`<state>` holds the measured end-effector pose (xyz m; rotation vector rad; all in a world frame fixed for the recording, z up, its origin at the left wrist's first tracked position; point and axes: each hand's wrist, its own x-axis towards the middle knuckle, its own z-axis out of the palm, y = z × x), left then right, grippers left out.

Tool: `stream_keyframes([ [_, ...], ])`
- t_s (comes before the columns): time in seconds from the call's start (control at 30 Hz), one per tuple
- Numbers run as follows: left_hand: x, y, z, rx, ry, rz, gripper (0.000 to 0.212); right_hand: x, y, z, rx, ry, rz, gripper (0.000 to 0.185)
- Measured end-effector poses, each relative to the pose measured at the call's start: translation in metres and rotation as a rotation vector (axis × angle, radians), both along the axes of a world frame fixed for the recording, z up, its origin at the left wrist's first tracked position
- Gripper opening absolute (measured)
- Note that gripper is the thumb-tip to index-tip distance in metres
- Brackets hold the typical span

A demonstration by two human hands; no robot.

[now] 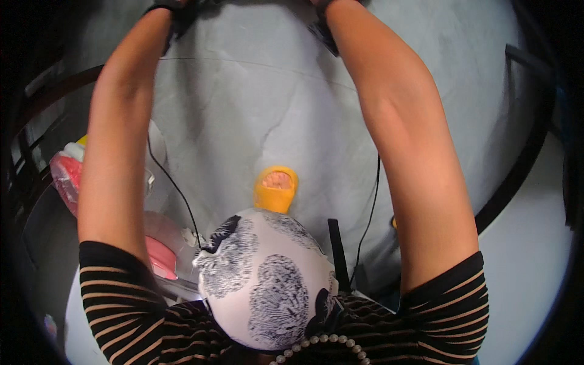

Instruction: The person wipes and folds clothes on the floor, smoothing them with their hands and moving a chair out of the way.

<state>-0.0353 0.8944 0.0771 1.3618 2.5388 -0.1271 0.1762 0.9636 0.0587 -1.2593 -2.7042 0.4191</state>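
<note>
Both my hands are out of view past the top edge. My left forearm [119,114] and right forearm [401,100] reach forward, apart from each other. A black wrist band [171,11] is around my left wrist, and another black wrist band [323,27] is around the right. Between the arms lies a grey floor [237,105]. Below them is a yellow slipper [273,198] on a foot, partly covered by my white garment [242,301] with black patterns.
At left, pink items in clear plastic [66,178] and a pink object [160,255] sit behind my arm. Thin black cables hang at left [175,180] and right [372,210]. A dark curved edge [511,182] borders a white surface [520,269] at right.
</note>
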Motion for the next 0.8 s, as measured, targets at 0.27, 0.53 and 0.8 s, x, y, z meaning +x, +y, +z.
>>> stream_keyframes([
  [0.27,0.089,-0.022,-0.008,0.046,0.027,-0.251,0.096,0.106,-0.062,-0.003,0.161,0.042,-0.172,0.062],
  [0.53,0.252,-0.141,-0.028,0.445,-0.077,-0.840,0.093,0.269,-0.292,-0.004,0.141,0.024,-0.586,0.057],
  [0.8,0.317,-0.244,0.001,0.279,-0.151,-1.084,0.091,0.326,-0.431,0.027,-0.343,-0.156,-0.868,0.064],
])
